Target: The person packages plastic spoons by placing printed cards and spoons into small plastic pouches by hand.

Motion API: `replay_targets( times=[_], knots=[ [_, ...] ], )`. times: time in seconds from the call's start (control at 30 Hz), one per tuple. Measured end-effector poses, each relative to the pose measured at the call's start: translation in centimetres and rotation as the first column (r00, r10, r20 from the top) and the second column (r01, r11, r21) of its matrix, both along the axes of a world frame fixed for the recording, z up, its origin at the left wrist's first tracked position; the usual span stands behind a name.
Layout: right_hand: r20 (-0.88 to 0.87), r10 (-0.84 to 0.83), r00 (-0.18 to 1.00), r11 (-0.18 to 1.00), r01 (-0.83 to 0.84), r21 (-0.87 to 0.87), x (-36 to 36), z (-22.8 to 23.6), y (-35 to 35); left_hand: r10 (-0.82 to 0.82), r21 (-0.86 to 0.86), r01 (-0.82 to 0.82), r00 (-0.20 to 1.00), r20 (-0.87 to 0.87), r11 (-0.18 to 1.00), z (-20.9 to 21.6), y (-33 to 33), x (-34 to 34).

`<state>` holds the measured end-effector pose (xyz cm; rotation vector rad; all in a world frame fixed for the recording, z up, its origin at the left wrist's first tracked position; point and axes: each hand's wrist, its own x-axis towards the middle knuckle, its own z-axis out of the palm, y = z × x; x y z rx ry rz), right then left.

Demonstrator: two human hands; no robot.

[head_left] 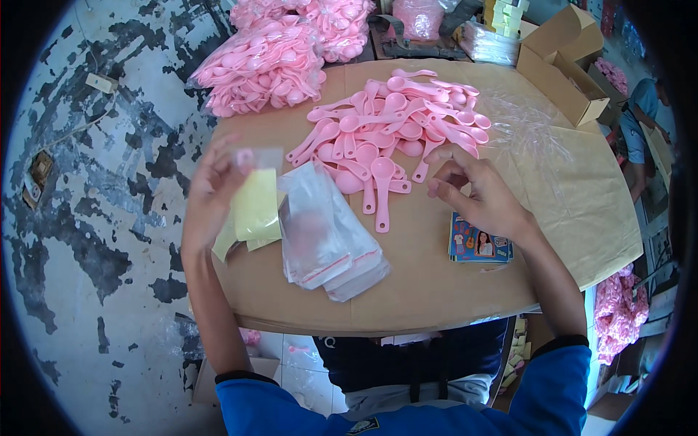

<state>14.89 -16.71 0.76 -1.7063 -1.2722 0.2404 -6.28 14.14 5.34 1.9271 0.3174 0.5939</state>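
Observation:
My left hand (212,178), slightly blurred, pinches a small clear plastic bag (270,158) at the table's left side. A pink piece (245,157) shows by its fingertips; whether it lies inside the bag, I cannot tell. Beneath are pale yellow slips (257,211), and to their right lies a stack of clear plastic bags (320,232) with red-lined ends. Over the right edge of a heap of pink measuring spoons (382,185), my right hand (476,190) hovers with curled fingers, thumb apart, nothing visible in it. Below it sits a stack of blue printed cards (476,243).
Large bags of pink spoons (265,69) stand at the far left edge of the brown-covered table (436,298). An open cardboard box (563,76) is at the far right, near crumpled clear film (527,131). Another person (643,109) is beyond it.

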Motion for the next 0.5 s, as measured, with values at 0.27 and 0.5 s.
replay_targets(
  times=[0.27, 0.5],
  knots=[
    [0.168, -0.05, 0.985, 0.998, 0.054, -0.02, -1.4, 1.2, -0.1, 0.342, 0.72, -0.116, 0.923, -0.176, 0.684, -7.4, -1.5, -7.3],
    [0.26, -0.061, 0.964, 0.998, 0.056, 0.027, -2.5, 1.6, -0.2, 0.233, 0.915, 0.165, 0.936, -0.263, 0.368, -5.6, -1.0, -1.6]
  ],
)
